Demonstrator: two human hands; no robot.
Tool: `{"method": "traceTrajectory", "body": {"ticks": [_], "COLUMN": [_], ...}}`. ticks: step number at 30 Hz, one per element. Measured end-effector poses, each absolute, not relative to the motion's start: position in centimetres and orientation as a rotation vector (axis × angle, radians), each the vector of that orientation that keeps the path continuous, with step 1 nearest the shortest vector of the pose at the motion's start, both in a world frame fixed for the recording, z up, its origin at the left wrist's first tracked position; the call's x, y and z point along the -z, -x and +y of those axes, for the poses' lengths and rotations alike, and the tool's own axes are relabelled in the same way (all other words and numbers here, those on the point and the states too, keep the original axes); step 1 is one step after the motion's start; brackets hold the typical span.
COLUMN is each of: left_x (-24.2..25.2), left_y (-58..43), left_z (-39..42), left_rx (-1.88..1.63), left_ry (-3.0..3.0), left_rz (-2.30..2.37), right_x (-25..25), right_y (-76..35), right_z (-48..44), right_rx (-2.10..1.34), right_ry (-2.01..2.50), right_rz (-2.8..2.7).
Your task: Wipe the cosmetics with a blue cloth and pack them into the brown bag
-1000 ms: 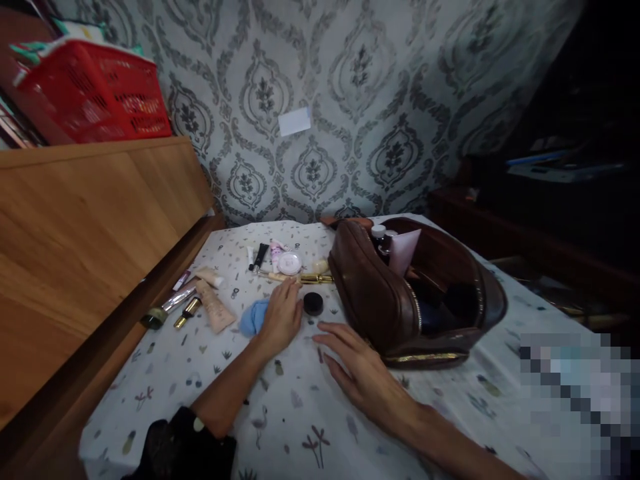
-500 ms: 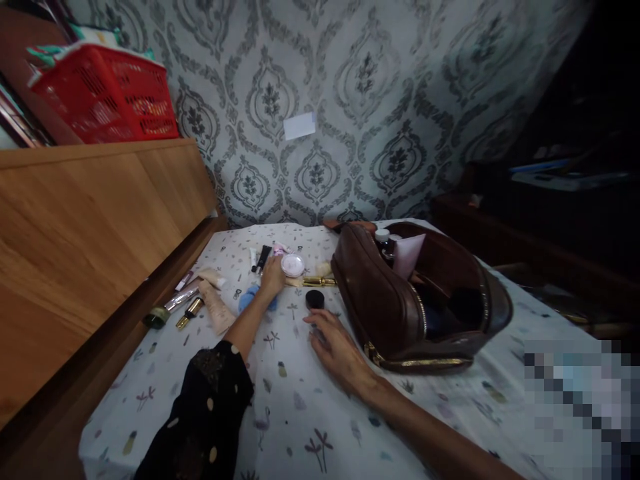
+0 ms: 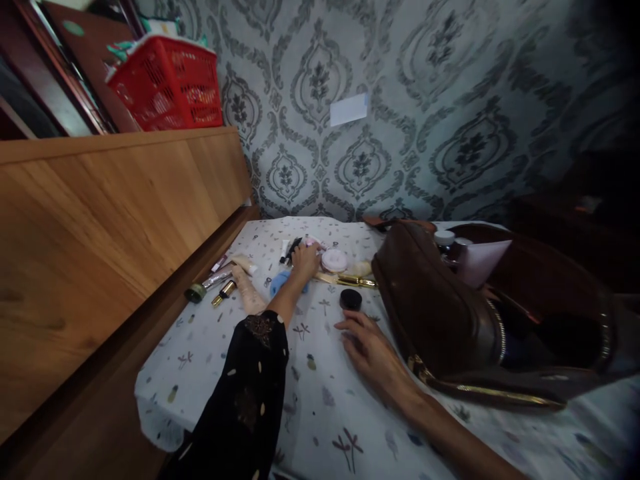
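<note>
On the cloth-covered surface [image 3: 323, 367], the brown bag [image 3: 435, 300] fills our right. Our right hand [image 3: 371, 348], its grip relaxed around nothing, rests beside the black jar [image 3: 351, 299]; our left hand [image 3: 305, 261] is at the pink tube [image 3: 313, 241], though we cannot tell if its grip has closed. A light fingertip pinch suits such crowding. The near edge runs beneath our left forearm; between the forearms we have room.
</note>
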State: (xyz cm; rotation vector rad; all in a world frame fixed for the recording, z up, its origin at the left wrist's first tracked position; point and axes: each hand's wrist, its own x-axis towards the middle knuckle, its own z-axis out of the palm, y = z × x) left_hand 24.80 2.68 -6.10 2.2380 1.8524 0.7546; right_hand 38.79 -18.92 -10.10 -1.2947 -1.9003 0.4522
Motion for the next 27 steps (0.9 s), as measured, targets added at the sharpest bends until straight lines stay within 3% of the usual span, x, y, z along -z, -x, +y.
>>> {"method": "traceTrajectory", "body": {"ticks": [11, 27], "left_x": [6.0, 4.9], "left_y": [-23.5, -19.1], "left_z": [1.5, -8.3], "left_rx": [-1.113, -0.634], "left_ry": [-2.278, -2.726], "left_rz": [1.514, 1.097], "right_x": [9.6, 8.8], "right_y": [-39.3, -39.0], "right_z": [-18.9, -19.7], "right_rx": [-0.496, -0.538], "right_ry": [1.302, 1.281], "right_rz": [-1.927, -1.835]}}
